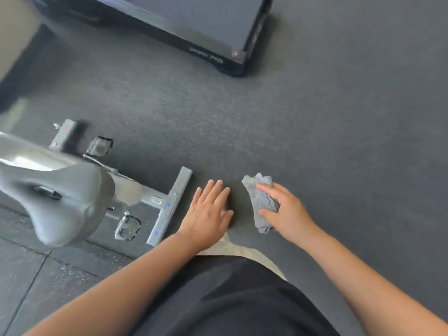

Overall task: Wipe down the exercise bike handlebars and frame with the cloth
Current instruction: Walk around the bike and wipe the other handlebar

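The exercise bike fills the left side, seen from above: a grey saddle point(65, 197), a silver frame point(148, 197), a rear crossbar foot point(169, 207) and two pedals point(127, 226). The handlebars are out of view. A crumpled grey cloth point(263, 202) is gripped in my right hand point(283, 212), held in the air to the right of the bike. My left hand point(208, 212) hovers just right of the crossbar foot, flat, fingers spread, holding nothing. Neither hand touches the bike.
A dark treadmill deck point(194, 27) lies on the grey rubber floor point(339, 117) at the top. My black shirt and light shorts show at the bottom. Speckled floor tiles point(36, 275) are at the lower left.
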The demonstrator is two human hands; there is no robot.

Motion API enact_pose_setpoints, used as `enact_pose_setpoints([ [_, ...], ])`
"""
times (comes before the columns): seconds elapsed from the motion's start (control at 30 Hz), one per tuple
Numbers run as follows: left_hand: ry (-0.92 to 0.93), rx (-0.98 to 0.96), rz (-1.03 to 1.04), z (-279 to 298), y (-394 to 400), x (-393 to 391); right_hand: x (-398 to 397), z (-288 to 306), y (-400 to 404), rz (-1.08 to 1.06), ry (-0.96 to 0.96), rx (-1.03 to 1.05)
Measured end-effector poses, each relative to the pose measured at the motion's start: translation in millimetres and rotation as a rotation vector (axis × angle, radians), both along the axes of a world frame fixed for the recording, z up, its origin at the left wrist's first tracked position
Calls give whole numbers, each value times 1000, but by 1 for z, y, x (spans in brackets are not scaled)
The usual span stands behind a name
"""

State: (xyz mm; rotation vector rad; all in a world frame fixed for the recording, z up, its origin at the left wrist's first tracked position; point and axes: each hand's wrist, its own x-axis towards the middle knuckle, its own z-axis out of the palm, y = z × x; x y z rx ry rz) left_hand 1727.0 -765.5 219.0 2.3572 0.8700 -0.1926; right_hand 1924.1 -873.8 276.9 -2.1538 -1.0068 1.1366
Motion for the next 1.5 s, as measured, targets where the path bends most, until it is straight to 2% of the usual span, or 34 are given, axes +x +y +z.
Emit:
enact_pose_setpoints([
  [0.33,54,23,291,23,177,84,110,31,223,263,-23,53],
  [0.6,142,20,578,19,293,118,167,20,394,436,12,62],
  [0.73,226,11,775,22,346,129,181,14,491,584,64,49],
  [0.83,208,20,1009,38,378,135,181,19,564,712,81,42],
  [0.97,220,26,1212,57,414,129,160,27,655,977,79,53],
  [1.13,207,43,1432,69,456,94,96,42,739,1211,108,101],
  [1.27,171,97,1578,73,489,49,21,51,782,1303,145,152],
  [1.5,150,188,1671,89,538,-47,-99,71,822,1402,170,218],
])
